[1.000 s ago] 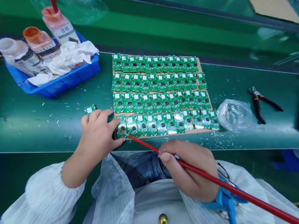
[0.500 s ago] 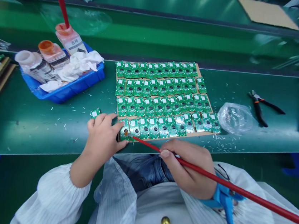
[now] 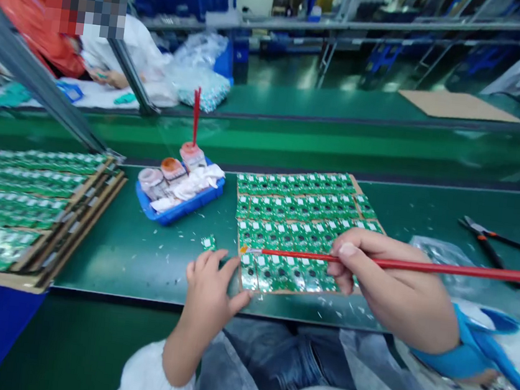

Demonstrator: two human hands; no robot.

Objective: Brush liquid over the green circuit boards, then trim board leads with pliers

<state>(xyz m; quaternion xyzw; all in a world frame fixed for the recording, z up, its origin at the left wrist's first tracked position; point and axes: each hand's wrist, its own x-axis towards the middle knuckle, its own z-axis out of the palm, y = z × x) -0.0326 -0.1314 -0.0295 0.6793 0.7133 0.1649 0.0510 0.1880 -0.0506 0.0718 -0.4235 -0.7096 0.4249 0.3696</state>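
Observation:
Rows of small green circuit boards [image 3: 296, 274] lie on a cardboard sheet [image 3: 359, 184] in the middle of the bench. My right hand [image 3: 385, 284] holds a thin red-handled brush [image 3: 300, 255], its tip over the left end of the front row. Whether the tip touches a board I cannot tell. My left hand [image 3: 212, 286] rests at the sheet's front left corner, fingers apart, with thumb and forefinger by the nearest board. Just beyond its fingertips lies a single loose circuit board [image 3: 209, 242].
A blue tray [image 3: 178, 212] holds several bottles [image 3: 174, 171], white tissues and red sticks. Stacked sheets of boards [image 3: 5, 210] stand at left. Diagonal cutters [image 3: 485, 236] and a clear plastic bag [image 3: 445, 260] lie right. Other people [image 3: 121, 48] sit across the bench.
My head view has tilted up and swung left, bringing stacked boards and people into view. The brush has lifted from the front-left board and moved toward the back; my left hand stays at the corner.

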